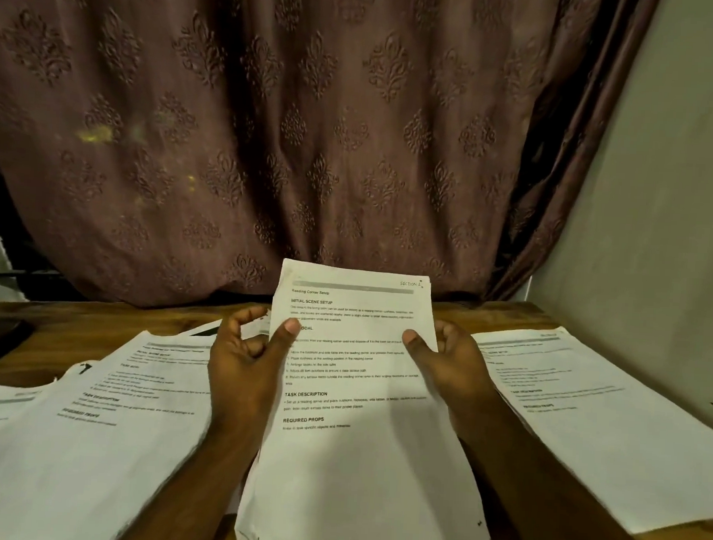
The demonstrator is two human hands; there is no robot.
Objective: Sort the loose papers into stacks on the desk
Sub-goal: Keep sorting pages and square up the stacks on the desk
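A patterned brown curtain (pixel 313 123) is hung across the far side, and a pale wall (pixel 680 204) closes the right side. The wooden table (pixel 76 313) is bounded at its far edge by the curtain and at its right edge by the wall; bare wood is seen only along the far strip and at the near right corner. Overlapping loose papers (pixel 103 413) are spread over the left of the table; at least three sheets can be counted there. One stack of papers (pixel 603 423) lies on the right, just beside the wall. One printed sheet (pixel 350 434) is held up in the middle, between the two groups. Its left edge is pinched by the left hand (pixel 245 359), its right edge by the right hand (pixel 449 361), thumbs laid on the printed face.
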